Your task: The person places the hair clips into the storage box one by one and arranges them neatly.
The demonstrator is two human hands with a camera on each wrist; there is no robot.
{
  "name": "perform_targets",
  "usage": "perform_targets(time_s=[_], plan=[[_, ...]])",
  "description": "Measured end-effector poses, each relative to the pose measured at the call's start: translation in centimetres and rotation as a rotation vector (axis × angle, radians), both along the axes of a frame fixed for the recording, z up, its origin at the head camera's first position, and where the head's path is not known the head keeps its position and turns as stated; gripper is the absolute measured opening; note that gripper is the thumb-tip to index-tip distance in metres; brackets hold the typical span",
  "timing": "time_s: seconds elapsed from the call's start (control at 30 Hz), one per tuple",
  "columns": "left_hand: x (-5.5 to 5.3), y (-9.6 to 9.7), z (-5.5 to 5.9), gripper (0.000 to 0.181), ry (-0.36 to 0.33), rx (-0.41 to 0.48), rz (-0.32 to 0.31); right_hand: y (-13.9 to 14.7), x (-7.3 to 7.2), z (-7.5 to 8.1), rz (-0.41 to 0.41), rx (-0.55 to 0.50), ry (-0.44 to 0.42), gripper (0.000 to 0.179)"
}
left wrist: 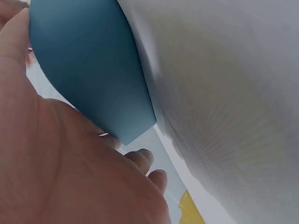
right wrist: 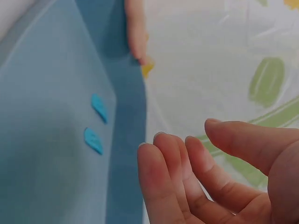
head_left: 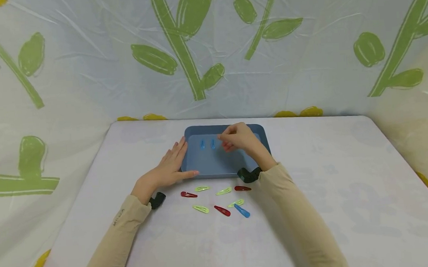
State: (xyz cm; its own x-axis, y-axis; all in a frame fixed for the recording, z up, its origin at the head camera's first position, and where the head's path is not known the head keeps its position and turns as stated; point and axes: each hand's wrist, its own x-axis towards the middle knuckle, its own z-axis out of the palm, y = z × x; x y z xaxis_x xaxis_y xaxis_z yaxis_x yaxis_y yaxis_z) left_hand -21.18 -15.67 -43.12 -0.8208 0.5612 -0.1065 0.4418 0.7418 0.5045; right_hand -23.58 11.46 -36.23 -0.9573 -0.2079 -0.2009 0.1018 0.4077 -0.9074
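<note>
A blue-grey rectangular tray (head_left: 216,166) stands on the table, with two blue snap hair clips (head_left: 202,144) side by side in its far left part. My left hand (head_left: 166,170) lies spread against the tray's left side, thumb along the near rim. In the left wrist view the tray's outer wall (left wrist: 93,70) fits between thumb and fingers. Over the tray, just right of the clips, hovers my right hand (head_left: 239,138). The right wrist view shows its fingers (right wrist: 159,177) loosely bent, thumb apart from them, nothing between. There the two blue clips (right wrist: 93,140) lie beyond the fingertips.
In front of the tray several hair clips are scattered: dark red ones (head_left: 222,210), light green ones (head_left: 201,209) and a blue one (head_left: 241,210) touching a green one. The white-covered table (head_left: 352,190) extends to both sides. A flower-patterned sheet (head_left: 269,76) hangs behind.
</note>
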Motion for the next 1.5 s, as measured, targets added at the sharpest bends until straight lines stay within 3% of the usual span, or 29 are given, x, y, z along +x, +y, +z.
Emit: perform_targets(time_s=[0.43,0.77,1.07,1.27,1.5], plan=[[0.1,0.0,0.3,0.111,0.02,-0.002,-0.004,1.3,3.9,1.7,0.053,0.022,0.223,0.02],[0.1,0.0,0.0,0.112,0.03,0.018,-0.014,2.1,5.9,1.5,0.055,0.01,0.51,0.01],[0.0,0.0,0.1,0.11,0.02,-0.013,-0.009,2.9,7.2,1.2,0.112,0.025,0.603,0.007],[0.0,0.0,0.1,0.111,0.014,-0.001,-0.014,3.7,7.8,0.6,0.189,0.055,0.7,0.005],[0.0,-0.1,0.0,0.112,0.024,0.008,-0.013,4.6,8.3,-0.5,0.304,0.088,0.735,0.007]])
